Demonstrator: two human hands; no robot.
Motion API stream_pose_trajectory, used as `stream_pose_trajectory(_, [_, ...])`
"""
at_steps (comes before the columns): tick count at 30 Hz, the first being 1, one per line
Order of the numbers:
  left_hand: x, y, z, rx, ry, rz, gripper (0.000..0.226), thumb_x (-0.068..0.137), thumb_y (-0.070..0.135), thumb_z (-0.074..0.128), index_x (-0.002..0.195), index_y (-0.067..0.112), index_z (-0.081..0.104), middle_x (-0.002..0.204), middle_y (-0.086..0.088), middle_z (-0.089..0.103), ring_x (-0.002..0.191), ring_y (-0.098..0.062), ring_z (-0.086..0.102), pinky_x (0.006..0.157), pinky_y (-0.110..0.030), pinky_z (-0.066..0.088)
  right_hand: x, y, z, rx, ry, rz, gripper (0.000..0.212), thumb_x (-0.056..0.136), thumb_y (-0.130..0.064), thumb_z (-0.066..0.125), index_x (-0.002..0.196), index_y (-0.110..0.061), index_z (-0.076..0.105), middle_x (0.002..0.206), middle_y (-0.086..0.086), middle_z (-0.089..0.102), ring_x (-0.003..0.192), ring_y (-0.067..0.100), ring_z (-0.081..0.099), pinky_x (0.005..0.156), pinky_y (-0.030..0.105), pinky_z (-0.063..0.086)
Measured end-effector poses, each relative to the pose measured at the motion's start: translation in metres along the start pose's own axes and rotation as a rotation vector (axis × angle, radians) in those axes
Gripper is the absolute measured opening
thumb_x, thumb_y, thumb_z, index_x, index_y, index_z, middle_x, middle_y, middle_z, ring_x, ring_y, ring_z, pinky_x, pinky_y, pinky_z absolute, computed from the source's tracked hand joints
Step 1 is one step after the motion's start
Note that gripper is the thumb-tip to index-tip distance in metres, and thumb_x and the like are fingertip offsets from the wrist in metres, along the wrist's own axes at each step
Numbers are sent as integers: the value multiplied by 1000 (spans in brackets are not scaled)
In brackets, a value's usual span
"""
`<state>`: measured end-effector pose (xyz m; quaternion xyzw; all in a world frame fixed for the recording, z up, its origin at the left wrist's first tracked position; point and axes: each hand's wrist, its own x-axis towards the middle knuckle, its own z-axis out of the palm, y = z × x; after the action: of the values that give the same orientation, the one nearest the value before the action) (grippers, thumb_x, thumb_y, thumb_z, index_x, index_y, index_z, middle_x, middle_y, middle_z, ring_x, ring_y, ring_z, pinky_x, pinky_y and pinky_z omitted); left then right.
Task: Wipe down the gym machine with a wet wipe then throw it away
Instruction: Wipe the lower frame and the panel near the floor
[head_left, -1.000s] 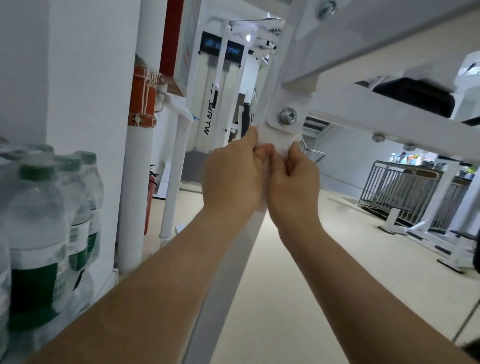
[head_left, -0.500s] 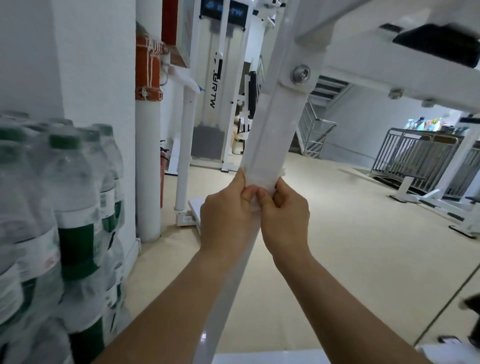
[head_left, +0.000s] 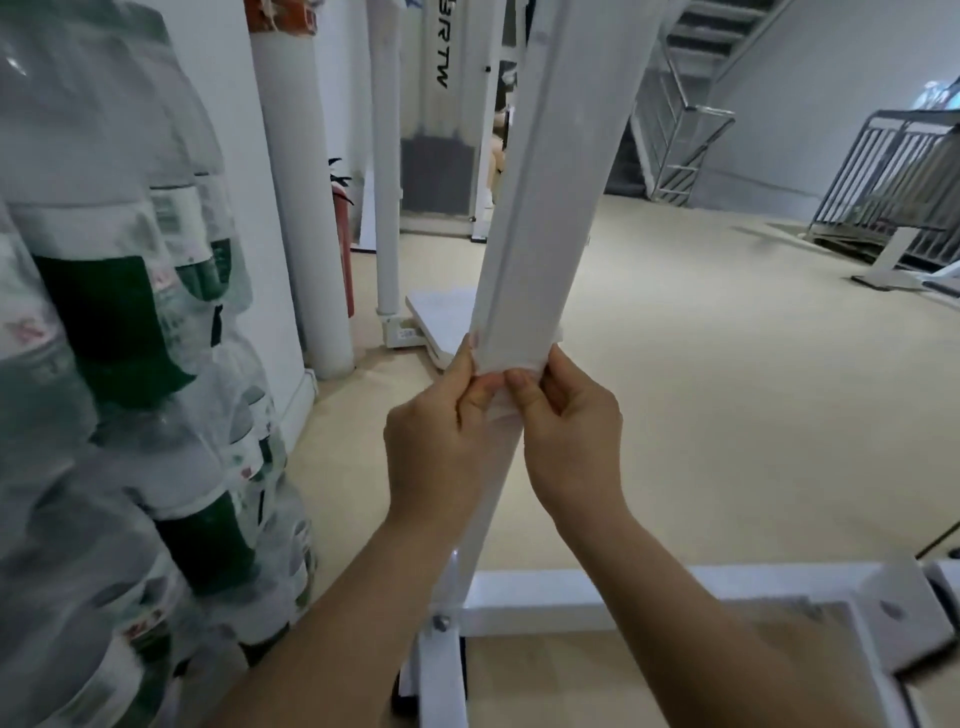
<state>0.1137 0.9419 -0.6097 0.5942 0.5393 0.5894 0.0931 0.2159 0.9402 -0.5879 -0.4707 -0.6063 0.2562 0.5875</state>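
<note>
A white slanted upright post of the gym machine runs from the top centre down to a white base frame near my feet. A white wet wipe is wrapped around the post about halfway down. My left hand pinches the wipe's left side and my right hand pinches its right side, both thumbs meeting in front of the post. The wipe's back side is hidden behind the post.
Shrink-wrapped water bottles with green labels are stacked close on my left against a white wall. White columns and another machine stand behind. Grey metal railings and stairs are at the right, across the beige floor.
Both hands have slid the wipe down the post, from the bolted joint near the top to its middle. The view has tilted down, revealing the base frame.
</note>
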Motion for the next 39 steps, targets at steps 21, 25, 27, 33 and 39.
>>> stream_pose_trajectory(21, [-162, -168, 45, 247, -227, -492, 39, 96, 34, 49, 135, 32, 56, 98, 2, 74, 73, -15, 60, 60, -23, 39, -129, 193, 51, -317, -482, 483, 25, 104, -26, 38, 120, -16, 54, 108, 3, 68, 100, 23, 63, 73, 25, 43])
stream_pose_trajectory(25, [-169, -182, 50, 297, -229, -496, 36, 95, 31, 52, 131, 30, 60, 95, -7, 74, 80, -28, 65, 64, -32, 45, -144, 209, 55, -382, -592, 437, 30, 102, -26, 38, 127, -10, 42, 120, 14, 58, 105, 34, 59, 84, 38, 47])
stream_pose_trajectory(27, [-169, -182, 52, 333, -237, -486, 36, 95, 31, 52, 130, 27, 61, 99, -10, 73, 85, -33, 65, 68, -34, 46, -146, 214, 56, -445, -606, 441, 33, 101, -29, 38, 128, -9, 39, 123, 15, 55, 107, 37, 58, 88, 42, 46])
stream_pose_trajectory(33, [-163, -181, 44, 322, -314, -472, 30, 94, 33, 54, 122, 26, 64, 100, -13, 72, 89, -36, 64, 74, -38, 51, -142, 204, 55, -482, -645, 516, 38, 102, -20, 38, 135, -2, 36, 131, 19, 54, 114, 37, 54, 75, 30, 36])
stream_pose_trajectory(39, [-174, -177, 42, 426, -455, -521, 37, 99, 33, 45, 133, 18, 52, 104, -18, 68, 94, -38, 63, 78, -39, 50, -201, 203, 38, -502, -758, 615, 47, 102, -30, 40, 141, -7, 30, 133, 21, 53, 113, 37, 56, 88, 37, 45])
